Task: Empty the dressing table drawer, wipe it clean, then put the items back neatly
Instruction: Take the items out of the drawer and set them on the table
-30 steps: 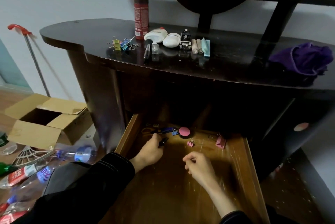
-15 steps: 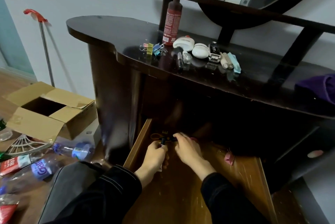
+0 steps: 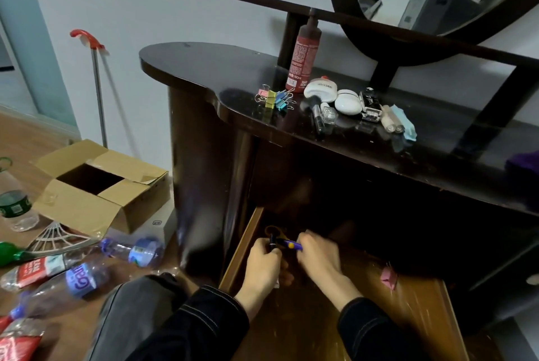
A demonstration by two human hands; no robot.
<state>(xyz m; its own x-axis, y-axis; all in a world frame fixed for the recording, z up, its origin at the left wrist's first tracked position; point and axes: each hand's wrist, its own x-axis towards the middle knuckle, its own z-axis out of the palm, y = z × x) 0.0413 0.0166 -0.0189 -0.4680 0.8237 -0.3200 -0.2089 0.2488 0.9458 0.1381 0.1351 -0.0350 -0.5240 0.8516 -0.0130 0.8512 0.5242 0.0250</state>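
Head view: brown wooden drawer (image 3: 242, 249) is pulled out under the dark glossy dressing table top (image 3: 204, 68), both hands at its far left corner. Left hand (image 3: 262, 265) has its fingers curled round a small dark stick-shaped item (image 3: 272, 241). Right hand (image 3: 319, 258) pinches a blue-purple plastic piece with a yellow spot (image 3: 292, 244); too blurred to say what it is. Orange loop handle (image 3: 274, 230) just behind them, probably scissors. Step looks like emptying. To do it well: lift each piece clear of the drawer's side wall, park it beside the group on top, and check the shadowed far end, which is hard to see. Also in the drawer: pink binder clip (image 3: 389, 277) on the right, well apart from both hands; the visible floor near it is scratched wood. On top: pastel binder clips (image 3: 275, 96), red-brown plastic bottle (image 3: 303, 65), white oval compacts (image 3: 347, 102), and a purple cloth (image 3: 525, 162) at far right, handy for wiping. Open cardboard box (image 3: 87, 209) on the floor at left: inside is dark, can't tell the contents.
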